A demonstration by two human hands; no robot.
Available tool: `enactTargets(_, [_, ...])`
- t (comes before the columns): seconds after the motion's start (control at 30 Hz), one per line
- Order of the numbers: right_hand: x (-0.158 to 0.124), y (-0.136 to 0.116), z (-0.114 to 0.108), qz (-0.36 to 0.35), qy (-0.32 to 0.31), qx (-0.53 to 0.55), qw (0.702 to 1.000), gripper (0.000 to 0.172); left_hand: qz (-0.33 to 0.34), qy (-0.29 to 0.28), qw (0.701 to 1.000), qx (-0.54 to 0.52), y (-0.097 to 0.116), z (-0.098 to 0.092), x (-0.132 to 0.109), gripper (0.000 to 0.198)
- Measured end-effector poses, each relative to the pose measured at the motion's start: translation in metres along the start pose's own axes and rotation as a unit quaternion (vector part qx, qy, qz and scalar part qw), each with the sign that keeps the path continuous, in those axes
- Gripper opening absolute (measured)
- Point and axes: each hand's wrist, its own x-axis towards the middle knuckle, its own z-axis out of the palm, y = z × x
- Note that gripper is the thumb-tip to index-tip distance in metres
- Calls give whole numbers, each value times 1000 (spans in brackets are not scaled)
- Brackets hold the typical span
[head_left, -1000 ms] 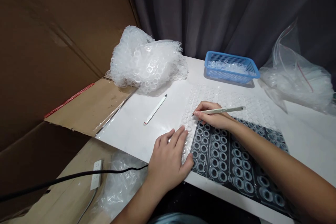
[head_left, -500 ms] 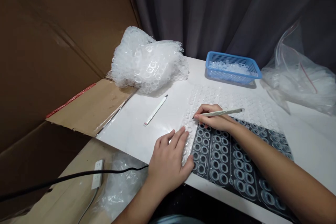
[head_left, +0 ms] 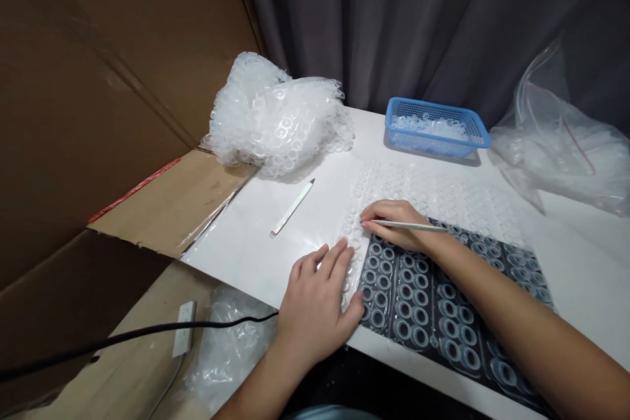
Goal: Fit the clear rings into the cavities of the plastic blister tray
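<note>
My right hand (head_left: 398, 223) pinches a thin pale pen-like tool (head_left: 418, 227), its tip down on a clear sheet of small plastic rings (head_left: 423, 190) spread over the white table (head_left: 256, 236). My left hand (head_left: 317, 298) lies flat with fingers spread on the sheet's near left corner. The near part of the sheet covers a black mat (head_left: 443, 315), where the rings show up clearly.
A second pen-like tool (head_left: 292, 207) lies left of the sheet. A crumpled heap of ring sheets (head_left: 278, 118) sits at the back left, a blue basket (head_left: 436, 126) at the back, clear plastic bags (head_left: 566, 144) at right. Cardboard (head_left: 98, 111) stands on the left; a black cable (head_left: 123, 336) runs below.
The tool in my right hand has tipped lower and flatter against the sheet, and that hand shifted slightly toward me. My left hand stayed put.
</note>
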Motion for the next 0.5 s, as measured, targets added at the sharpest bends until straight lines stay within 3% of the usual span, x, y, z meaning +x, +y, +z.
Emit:
enactTargets(0.07, [-2, -1, 0, 11, -3, -7, 1000, 15, 0, 0, 1000, 1, 0, -1, 0, 55])
enactTargets(0.17, [-4, -4, 2, 107, 14, 50, 993, 18, -4, 1, 1000, 0, 1, -2, 0, 54])
enactTargets(0.27, [-4, -4, 6, 189, 91, 136, 968, 22, -8, 2, 1000, -5, 2, -2, 1, 53])
enactTargets(0.4, [-1, 0, 10, 240, 182, 208, 931, 31, -9, -4, 1000, -10, 1, -2, 1, 53])
enactTargets(0.5, [5, 3, 5, 236, 144, 243, 930, 30, -2, -40, 999, -24, -3, -12, 1, 54])
